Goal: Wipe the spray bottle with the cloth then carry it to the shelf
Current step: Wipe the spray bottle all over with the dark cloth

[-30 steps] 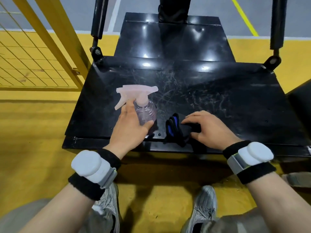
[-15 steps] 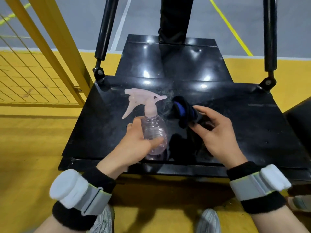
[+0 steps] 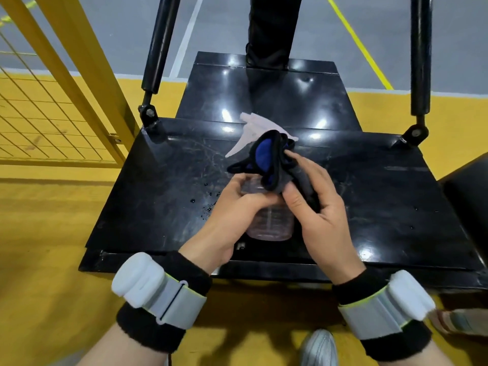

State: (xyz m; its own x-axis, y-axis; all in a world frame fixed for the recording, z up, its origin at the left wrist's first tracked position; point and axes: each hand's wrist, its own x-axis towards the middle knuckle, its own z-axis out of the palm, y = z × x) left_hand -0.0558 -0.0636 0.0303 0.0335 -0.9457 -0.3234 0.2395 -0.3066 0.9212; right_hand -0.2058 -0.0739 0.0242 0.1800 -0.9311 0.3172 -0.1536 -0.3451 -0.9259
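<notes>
A clear spray bottle [image 3: 272, 223] with a pale pink trigger head is held above the black platform [image 3: 158, 186]. My left hand [image 3: 232, 212] grips the bottle's body from the left. My right hand [image 3: 314, 207] pinches a dark cloth [image 3: 266, 157] with a blue inner face and holds it against the bottle's neck and upper body. The cloth hides the neck; only the trigger tip and nozzle show behind it.
Two black struts [image 3: 158, 56] rise from the platform's back corners, and a black post [image 3: 272, 30] stands at the rear centre. A yellow mesh fence [image 3: 47, 109] runs along the left. Water droplets [image 3: 208, 204] dot the platform. Yellow floor lies around, with my shoe [image 3: 319, 347] below.
My left hand lifted the bottle off the platform toward me. My right hand picked up the cloth and brought it onto the bottle's neck. The camera moved closer.
</notes>
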